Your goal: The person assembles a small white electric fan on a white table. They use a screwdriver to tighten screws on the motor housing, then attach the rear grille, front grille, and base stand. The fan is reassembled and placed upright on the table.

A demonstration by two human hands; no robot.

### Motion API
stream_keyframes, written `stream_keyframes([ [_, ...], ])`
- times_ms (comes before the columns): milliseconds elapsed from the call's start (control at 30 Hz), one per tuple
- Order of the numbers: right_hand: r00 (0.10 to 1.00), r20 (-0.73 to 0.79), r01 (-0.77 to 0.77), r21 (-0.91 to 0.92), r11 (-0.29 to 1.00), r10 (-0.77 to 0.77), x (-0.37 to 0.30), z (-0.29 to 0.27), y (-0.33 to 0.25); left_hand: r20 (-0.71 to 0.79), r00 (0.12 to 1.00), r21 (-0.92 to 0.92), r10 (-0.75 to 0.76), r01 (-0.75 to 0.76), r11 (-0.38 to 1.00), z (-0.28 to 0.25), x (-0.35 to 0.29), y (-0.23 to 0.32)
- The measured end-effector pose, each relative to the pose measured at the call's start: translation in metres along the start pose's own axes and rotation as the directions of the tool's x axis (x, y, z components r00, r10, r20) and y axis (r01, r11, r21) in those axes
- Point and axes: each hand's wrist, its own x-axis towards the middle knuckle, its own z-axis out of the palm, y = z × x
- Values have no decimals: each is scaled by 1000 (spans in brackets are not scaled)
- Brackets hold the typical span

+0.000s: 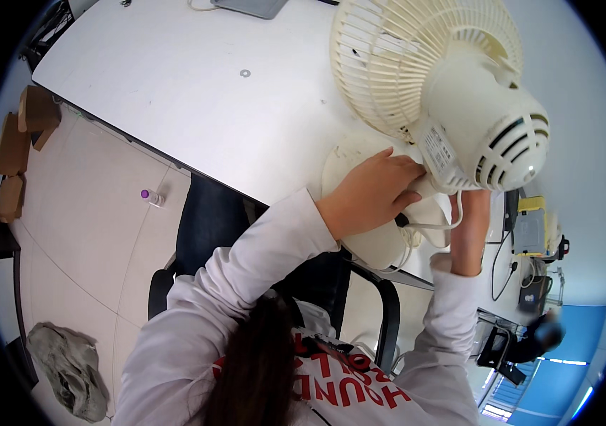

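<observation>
A cream desk fan (484,106) stands at the right of the white table, its motor housing toward me and its grille turned away. My left hand (377,190) is closed on the fan's neck, just above the round base (342,160). Below its fingers, the white power cord (434,226) loops beside the neck, and a small black piece (402,220) shows on it. My right hand (472,206) reaches up behind the neck on the other side, under the motor housing. The fan hides its fingers, so their grip does not show.
On the white table (175,92) lie a small grey ring (245,73) and, at the far edge, a grey tray (257,6). A purple-capped bottle (152,197), cardboard boxes (12,145) and a grey cloth (68,369) are on the floor. Equipment (530,227) sits at right.
</observation>
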Motion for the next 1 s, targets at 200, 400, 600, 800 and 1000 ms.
stream_keyframes([
  [200,910,92,383,-565,731,-405,-29,12,19,23,999,44,-33,32,999,0,-3,3],
  [400,953,118,284,-659,696,-278,-33,2,22,-34,999,45,-9,10,999,6,-5,-2],
  [600,854,338,411,-904,116,-395,-27,-34,38,-134,990,131,-31,49,990,-15,-16,-14],
  [800,879,306,385,-908,166,-365,-23,-48,48,-252,957,36,-141,155,987,-35,-33,-14],
  [1000,961,218,275,-667,693,-171,10,-64,61,-308,938,45,-155,178,983,-38,-40,-12],
])
